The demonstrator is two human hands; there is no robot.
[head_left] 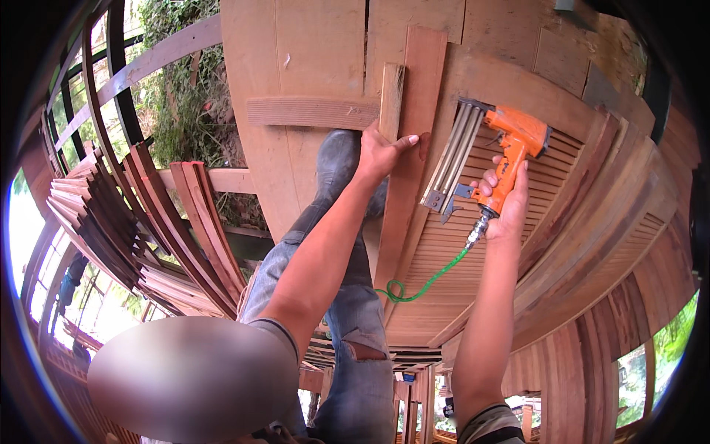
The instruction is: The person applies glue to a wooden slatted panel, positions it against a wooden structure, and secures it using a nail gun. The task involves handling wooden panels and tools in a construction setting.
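The left hand (381,152) presses flat, fingers spread, on a narrow wood strip (390,92). The right hand (506,200), at three o'clock, is clamped around an orange nail gun (510,159). A nail could probably catch the nearby fingers if the strip slips.

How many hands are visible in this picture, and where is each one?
2. The left hand presses on a narrow upright wooden strip, thumb stretched onto the wider plank beside it. The right hand holds the grip of the orange nail gun, further right. No other hands show.
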